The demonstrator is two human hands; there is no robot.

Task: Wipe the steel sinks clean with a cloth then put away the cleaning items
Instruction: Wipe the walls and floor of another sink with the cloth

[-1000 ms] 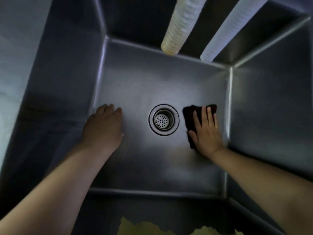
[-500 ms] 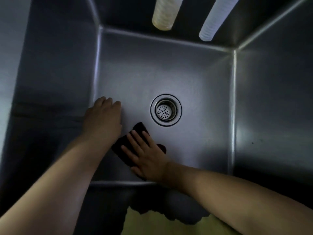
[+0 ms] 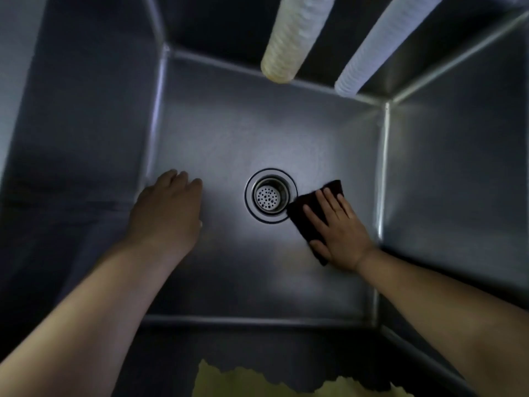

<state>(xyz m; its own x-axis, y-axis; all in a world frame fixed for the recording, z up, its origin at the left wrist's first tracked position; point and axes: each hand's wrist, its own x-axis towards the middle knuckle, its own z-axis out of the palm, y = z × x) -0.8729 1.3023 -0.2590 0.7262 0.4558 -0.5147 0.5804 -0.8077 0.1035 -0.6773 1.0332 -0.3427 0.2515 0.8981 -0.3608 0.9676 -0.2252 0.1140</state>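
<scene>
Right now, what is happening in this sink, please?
A person is wiping the floor of a steel sink. The right hand presses a dark cloth flat on the bottom, just right of the drain, with the cloth's edge at the drain's rim. The left hand rests on the bottom near the left wall and holds nothing. Two ribbed hoses hang over the back wall. The cleaning items are not yet put away.

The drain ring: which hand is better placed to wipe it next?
The right hand. It presses the dark cloth flat, and the cloth's edge touches the drain ring. The left hand rests bare on the sink floor, without cloth.
</scene>
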